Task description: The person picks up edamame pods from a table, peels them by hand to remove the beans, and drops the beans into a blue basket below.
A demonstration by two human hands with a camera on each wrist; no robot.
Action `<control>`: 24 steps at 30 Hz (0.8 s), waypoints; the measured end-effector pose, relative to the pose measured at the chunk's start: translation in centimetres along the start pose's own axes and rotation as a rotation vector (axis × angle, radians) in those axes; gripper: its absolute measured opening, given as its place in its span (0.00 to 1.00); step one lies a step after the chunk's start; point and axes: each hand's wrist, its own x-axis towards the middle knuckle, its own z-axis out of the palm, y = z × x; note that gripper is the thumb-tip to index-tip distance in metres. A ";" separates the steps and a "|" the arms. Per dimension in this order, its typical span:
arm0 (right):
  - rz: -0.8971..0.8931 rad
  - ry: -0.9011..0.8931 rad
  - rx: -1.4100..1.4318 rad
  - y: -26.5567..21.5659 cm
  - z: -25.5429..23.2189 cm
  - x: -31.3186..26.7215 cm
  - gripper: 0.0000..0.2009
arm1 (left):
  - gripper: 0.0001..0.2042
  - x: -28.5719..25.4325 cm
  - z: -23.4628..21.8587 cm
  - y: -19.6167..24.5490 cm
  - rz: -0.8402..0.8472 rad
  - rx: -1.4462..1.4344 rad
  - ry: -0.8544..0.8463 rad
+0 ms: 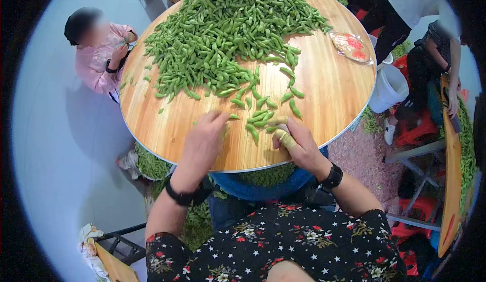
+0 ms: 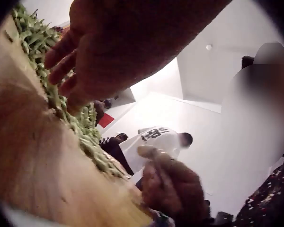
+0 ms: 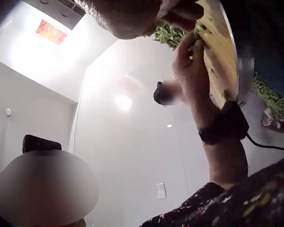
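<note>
Green soybean pods in a big heap [image 1: 223, 34] cover the far part of a round wooden table [image 1: 334, 95]. My left hand [image 1: 202, 138], slightly blurred, is over the near left of the table, a green pod showing at its thumb and fingertips. In the right wrist view the left hand [image 3: 194, 66] pinches a bit of green. My right hand [image 1: 298, 143] is near the front edge, its fingers curled and yellowish coverings on thumb and index finger. In the left wrist view the right hand [image 2: 173, 184] has its thumb against the index finger. Several loose pods [image 1: 260, 117] lie between the hands.
A clear packet with red marks [image 1: 352, 47] lies at the table's right side. White buckets [image 1: 389, 87] stand beyond that edge. A person in pink [image 1: 98, 59] sits at the left; others are at the right beside another table [image 1: 450, 181]. A blue tub [image 1: 253, 188] sits below the front edge.
</note>
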 end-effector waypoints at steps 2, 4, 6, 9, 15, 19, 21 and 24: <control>0.023 -0.016 0.009 -0.2 -0.1 -0.4 0.11 | 0.17 1.9 2.1 -1.8 0.036 0.019 -0.069; 0.117 -0.045 0.044 -1.2 -0.1 -0.8 0.12 | 0.19 2.7 2.5 -1.8 0.068 0.041 -0.143; 0.185 -0.093 0.089 -1.6 -0.3 -1.1 0.12 | 0.17 2.7 2.3 -1.0 0.015 0.051 -0.122; 0.241 -0.116 0.288 -2.0 0.1 -1.3 0.12 | 0.13 1.3 2.8 0.6 -0.260 -0.834 -0.068; 0.355 -0.234 0.560 -2.2 0.9 -0.3 0.12 | 0.09 -0.2 3.5 3.8 -0.235 -1.079 0.071; 0.340 -0.197 0.595 -2.0 1.2 0.0 0.11 | 0.07 -0.6 3.6 4.2 -0.071 -0.643 0.198; 0.314 -0.190 0.572 -2.0 1.3 0.1 0.11 | 0.07 -1.0 3.6 4.7 -0.093 -0.636 0.195; 0.305 -0.178 0.584 -2.2 1.5 0.1 0.11 | 0.09 -1.3 3.5 4.9 -0.251 -0.934 0.097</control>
